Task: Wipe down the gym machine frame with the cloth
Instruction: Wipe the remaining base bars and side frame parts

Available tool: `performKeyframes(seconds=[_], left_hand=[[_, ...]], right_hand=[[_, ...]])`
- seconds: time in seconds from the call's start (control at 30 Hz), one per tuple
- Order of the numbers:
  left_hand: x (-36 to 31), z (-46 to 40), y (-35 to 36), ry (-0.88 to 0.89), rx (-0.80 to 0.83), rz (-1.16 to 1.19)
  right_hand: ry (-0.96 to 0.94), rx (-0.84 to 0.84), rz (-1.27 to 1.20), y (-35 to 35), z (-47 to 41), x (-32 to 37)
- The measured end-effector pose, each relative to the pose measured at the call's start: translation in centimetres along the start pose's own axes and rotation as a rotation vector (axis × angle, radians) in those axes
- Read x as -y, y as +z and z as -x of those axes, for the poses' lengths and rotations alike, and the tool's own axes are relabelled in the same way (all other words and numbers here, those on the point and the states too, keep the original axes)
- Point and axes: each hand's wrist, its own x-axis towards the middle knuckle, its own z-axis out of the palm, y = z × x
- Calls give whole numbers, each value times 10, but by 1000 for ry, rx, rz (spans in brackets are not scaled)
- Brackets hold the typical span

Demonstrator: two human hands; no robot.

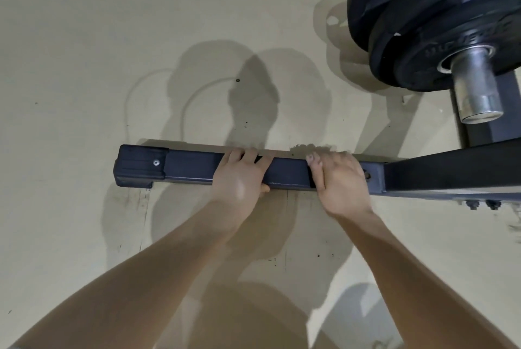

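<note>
- Step in hand, I judge: wiping the low frame bar that lies across the floor, w/ both hands on its mid/right stretch.
- Left hand: fingers curl over the far edge of the bar, thumb under the near edge, so it's gripping the bar.
- Right hand: lies over the bar top near the joint w/ the dark upright; fingers bent over the far edge. Blurred, prob. mid-stroke.
- Cloth: no clear sight of it; a grey blurry patch just past the right fingers may be it, can't tell. So can't tell if the right hand holds cloth or bare bar.
- Next move calls for: slide along the bar toward the end cap, keeping pressure on top & sides.
- Room: left of the bar is open floor, free to sweep. Right is tight: upright, bolts, plates and sleeve overhang near the right hand.
</note>
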Motion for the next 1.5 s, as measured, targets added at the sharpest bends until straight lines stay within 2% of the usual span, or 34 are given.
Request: performKeyframes(seconds=[0.07,0.23,0.4,0.57,0.67,0.73,0.83,0.93,1.0,1.07,1.17,1.23,1.3,1.33,1.4,1.5], left_hand=[[1,3,4,5,-19,-4],[2,2,7,3,-35,7],[4,5,6,12,-39,31],[2,2,4,-6,-24,16],[-3,2,3,-27,-15,-1],[-9,2,3,-48,-17,-46],[-23,-2,5,-19,-45,-80],[-38,-4,12,93,-54,-39],[-42,-6,17,119,-64,-26],[-40,-8,20,114,-75,-23],[-39,-8,19,106,-84,0],[-39,-6,18,105,-82,5],[-39,-4,19,115,-72,-19],[-39,-4,19,113,-69,-21],[-40,-5,17,102,-70,-20],[-44,-6,11,95,-33,-42]], right_hand=[[-5,-53,-81,9,13,1],[52,-8,-19,17,-15,19],[-51,-130,-49,29,40,15],[-126,-44,-36,10,26,-4],[6,-106,33,-11,17,-37],[92,-79,36,-16,20,-51],[192,-127,-113,-3,38,-42],[349,-215,-295,14,42,-24],[400,-198,-390,14,29,-26],[377,-182,-425,13,24,-32],[338,-254,-468,15,49,-29],[249,-277,-403,24,65,-20],[290,-298,-373,28,62,-15],[347,-277,-378,27,58,-14],[263,-180,-412,23,55,-16],[122,-78,-283,16,82,-35]])
